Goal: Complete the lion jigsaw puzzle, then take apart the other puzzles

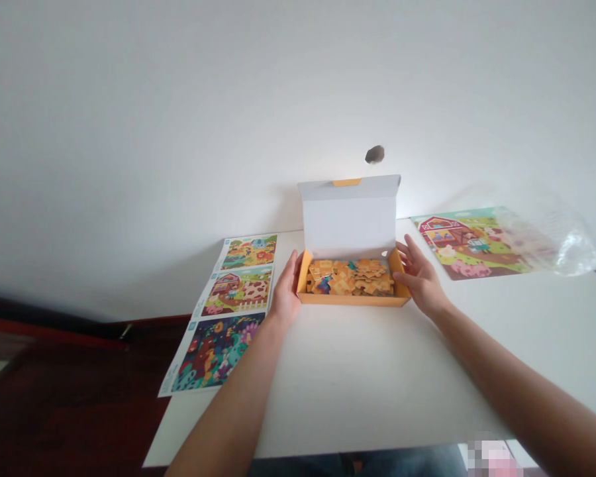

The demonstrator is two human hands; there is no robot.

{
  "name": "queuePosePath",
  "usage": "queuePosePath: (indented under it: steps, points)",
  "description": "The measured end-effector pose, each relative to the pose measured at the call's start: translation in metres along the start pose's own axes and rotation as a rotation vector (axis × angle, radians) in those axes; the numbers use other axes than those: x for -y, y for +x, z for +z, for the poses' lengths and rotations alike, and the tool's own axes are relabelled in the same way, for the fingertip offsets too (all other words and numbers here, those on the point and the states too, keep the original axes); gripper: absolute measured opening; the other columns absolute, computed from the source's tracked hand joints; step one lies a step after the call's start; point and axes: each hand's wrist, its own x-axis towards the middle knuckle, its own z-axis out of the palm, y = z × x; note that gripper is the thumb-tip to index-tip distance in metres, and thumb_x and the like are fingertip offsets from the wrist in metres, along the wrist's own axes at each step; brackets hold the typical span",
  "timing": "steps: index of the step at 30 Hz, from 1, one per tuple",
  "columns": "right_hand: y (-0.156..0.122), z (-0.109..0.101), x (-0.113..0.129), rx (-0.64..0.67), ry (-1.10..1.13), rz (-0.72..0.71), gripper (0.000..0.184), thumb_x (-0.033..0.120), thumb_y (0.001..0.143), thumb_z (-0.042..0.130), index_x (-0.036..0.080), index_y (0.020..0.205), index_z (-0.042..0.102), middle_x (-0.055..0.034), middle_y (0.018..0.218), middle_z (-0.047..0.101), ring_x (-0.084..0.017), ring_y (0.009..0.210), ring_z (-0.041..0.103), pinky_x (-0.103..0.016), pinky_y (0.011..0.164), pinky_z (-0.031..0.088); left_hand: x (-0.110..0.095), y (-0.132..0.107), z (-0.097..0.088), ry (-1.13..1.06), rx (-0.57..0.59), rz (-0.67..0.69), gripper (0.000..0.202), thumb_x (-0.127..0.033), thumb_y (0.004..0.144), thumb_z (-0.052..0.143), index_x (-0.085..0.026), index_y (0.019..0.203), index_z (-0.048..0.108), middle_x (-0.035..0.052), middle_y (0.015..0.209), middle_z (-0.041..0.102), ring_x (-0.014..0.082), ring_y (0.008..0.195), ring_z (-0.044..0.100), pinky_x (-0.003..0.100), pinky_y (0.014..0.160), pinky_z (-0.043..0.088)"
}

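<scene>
An orange cardboard box [355, 300] stands near the back of the table with its lid [350, 222] raised, white inside. Orange-backed jigsaw puzzle pieces [365, 277] fill it in a loose pile; a few show coloured faces. My left hand [285, 291] is pressed along the box's left end, its fingers partly hidden behind the wall. At the right end, my right hand [422, 277] grips the side wall, thumb over the rim and fingers on the outside.
A sheet with three printed pictures [236, 291] lies left and overhangs the table edge. On the right are a farm picture [469, 245] and crumpled clear plastic [571, 245]. A white wall [179, 119] with a hole [375, 154] rises behind the white table [357, 377].
</scene>
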Motion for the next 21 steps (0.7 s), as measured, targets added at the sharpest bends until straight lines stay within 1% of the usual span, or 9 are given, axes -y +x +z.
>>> queuePosePath:
  steps: [3,7,10,12,14,16,17,19,21]
  points:
    - [0.001,0.003,0.004,0.022,0.018,0.006,0.084,0.022,0.069,0.074,0.033,0.145,0.041,-0.0028,0.148,0.047,-0.028,0.134,0.045,-0.051,0.112,0.036,-0.003,0.000,-0.001,-0.038,0.010,0.013,0.062,-0.058,0.082,0.061,-0.025,0.135,0.055,0.0060,0.135,0.060,0.0255,0.127,0.055,0.039,0.104,0.047]
    - [0.000,0.004,0.012,0.057,0.071,0.088,0.061,0.035,0.075,0.068,0.029,0.134,0.055,-0.0041,0.141,0.056,-0.033,0.130,0.050,-0.053,0.106,0.042,-0.004,-0.003,-0.002,-0.049,0.006,0.027,0.068,-0.065,0.085,0.052,-0.023,0.138,0.051,0.0082,0.132,0.062,0.0278,0.124,0.056,0.042,0.101,0.047]
    - [-0.001,0.001,0.016,0.076,0.101,0.112,0.041,0.043,0.081,0.057,0.026,0.117,0.069,-0.0021,0.149,0.047,-0.036,0.136,0.043,-0.053,0.108,0.041,-0.006,-0.006,-0.001,-0.032,0.055,0.060,0.069,-0.067,0.087,0.047,-0.024,0.141,0.048,0.0089,0.133,0.061,0.0292,0.124,0.056,0.044,0.100,0.047]
    - [-0.003,0.001,0.015,0.098,0.053,0.094,0.036,0.044,0.085,0.054,0.027,0.110,0.073,0.0008,0.155,0.038,-0.035,0.142,0.033,-0.050,0.110,0.039,-0.006,-0.007,-0.001,0.027,0.104,0.099,0.067,-0.063,0.086,0.051,-0.024,0.141,0.048,0.0093,0.137,0.057,0.0297,0.124,0.056,0.044,0.100,0.047]
    - [-0.004,0.001,0.012,0.127,-0.068,0.065,0.036,0.042,0.084,0.060,0.029,0.115,0.071,0.0022,0.159,0.028,-0.033,0.145,0.028,-0.047,0.110,0.039,-0.005,-0.007,-0.003,0.147,0.147,0.123,0.065,-0.053,0.082,0.061,-0.024,0.139,0.049,0.0095,0.139,0.055,0.0310,0.123,0.056,0.045,0.099,0.047]
    - [-0.005,0.001,0.009,0.154,-0.236,0.043,0.044,0.041,0.081,0.068,0.030,0.123,0.066,0.0015,0.162,0.021,-0.032,0.144,0.029,-0.046,0.111,0.038,-0.002,-0.007,-0.005,0.347,0.163,0.151,0.062,-0.042,0.077,0.071,-0.025,0.134,0.053,0.0082,0.143,0.052,0.0320,0.127,0.053,0.046,0.102,0.045]
    - [-0.005,0.001,0.008,0.160,-0.315,0.028,0.047,0.042,0.080,0.070,0.030,0.125,0.065,0.0001,0.162,0.020,-0.032,0.143,0.031,-0.046,0.111,0.038,-0.002,-0.007,-0.007,0.466,0.157,0.183,0.060,-0.039,0.075,0.073,-0.025,0.131,0.057,0.0073,0.145,0.049,0.0319,0.131,0.049,0.045,0.106,0.042]
    - [-0.004,-0.001,0.009,0.160,-0.443,-0.009,0.050,0.047,0.081,0.069,0.029,0.127,0.063,-0.0036,0.161,0.023,-0.032,0.142,0.033,-0.046,0.113,0.035,-0.002,-0.006,-0.009,0.679,0.141,0.262,0.051,-0.037,0.075,0.074,-0.025,0.123,0.063,0.0059,0.149,0.044,0.0306,0.138,0.040,0.044,0.114,0.033]
    - [-0.003,-0.006,0.013,0.188,-0.533,-0.047,0.052,0.050,0.083,0.067,0.029,0.130,0.061,-0.0062,0.159,0.026,-0.032,0.143,0.031,-0.046,0.115,0.032,-0.005,-0.007,-0.010,0.802,0.169,0.308,0.047,-0.037,0.075,0.074,-0.025,0.120,0.065,0.0058,0.150,0.041,0.0296,0.140,0.038,0.042,0.117,0.028]
